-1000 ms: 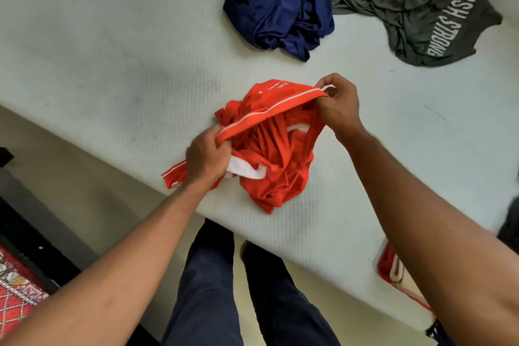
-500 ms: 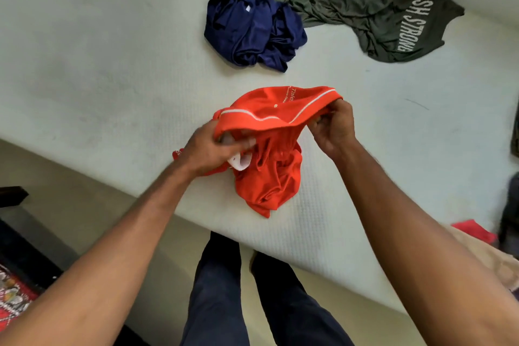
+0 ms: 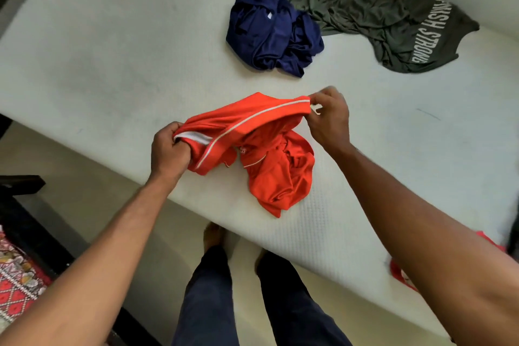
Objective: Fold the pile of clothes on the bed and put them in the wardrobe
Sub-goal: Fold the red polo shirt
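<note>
Pale bed (image 3: 112, 64), rug (image 3: 16, 284) beside it. Crumpled orange shirt (image 3: 278, 174) at near edge; left hand (image 3: 168, 149) clenches its hem and right hand (image 3: 328, 118) pinches it.

1. The olive-green shirt (image 3: 365, 8) carries large pale capitals along one end, reading "FINISH STRONG"; the first letter is partly lost in a fold.
2. The orange garment (image 3: 278, 177) bears small white lettering, too small to read.

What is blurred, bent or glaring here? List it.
Head view: soft light, no glare, faint shadow under the crumpled navy blue garment; right hand, pinching the orange white-piped shirt, blurs at its fingertips; wide-angle lens slightly bows the white mattress; lettering on the olive T-shirt reads clearly.
</note>
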`<control>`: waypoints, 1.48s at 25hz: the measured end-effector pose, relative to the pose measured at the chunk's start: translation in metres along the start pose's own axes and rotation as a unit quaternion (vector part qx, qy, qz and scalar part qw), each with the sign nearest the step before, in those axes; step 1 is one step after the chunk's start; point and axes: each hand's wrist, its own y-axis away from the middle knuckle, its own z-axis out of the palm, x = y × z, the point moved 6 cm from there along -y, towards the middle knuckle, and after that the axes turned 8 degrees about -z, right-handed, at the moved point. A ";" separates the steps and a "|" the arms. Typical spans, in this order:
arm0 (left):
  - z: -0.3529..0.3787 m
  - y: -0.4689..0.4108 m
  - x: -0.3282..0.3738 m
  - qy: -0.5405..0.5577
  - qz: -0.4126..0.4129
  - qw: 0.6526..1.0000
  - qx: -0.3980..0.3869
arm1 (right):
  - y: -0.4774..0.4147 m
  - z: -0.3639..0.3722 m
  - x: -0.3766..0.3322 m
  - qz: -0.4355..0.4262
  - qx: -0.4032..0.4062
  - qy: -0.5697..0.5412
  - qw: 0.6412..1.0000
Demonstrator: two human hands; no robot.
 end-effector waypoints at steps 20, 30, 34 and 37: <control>-0.110 0.059 0.259 -0.143 0.343 0.923 0.097 | 0.106 -0.215 -0.175 0.238 0.419 0.162 0.861; -0.106 0.130 0.081 0.305 -0.074 0.946 -0.078 | 0.247 -0.110 -0.227 0.242 0.611 -0.153 0.738; -0.135 0.171 0.192 0.317 0.242 0.917 0.010 | 0.248 -0.192 -0.265 0.069 0.693 -0.128 0.706; -0.099 0.165 0.235 0.351 0.204 0.914 -0.013 | 0.218 -0.211 -0.222 0.097 0.674 -0.185 0.709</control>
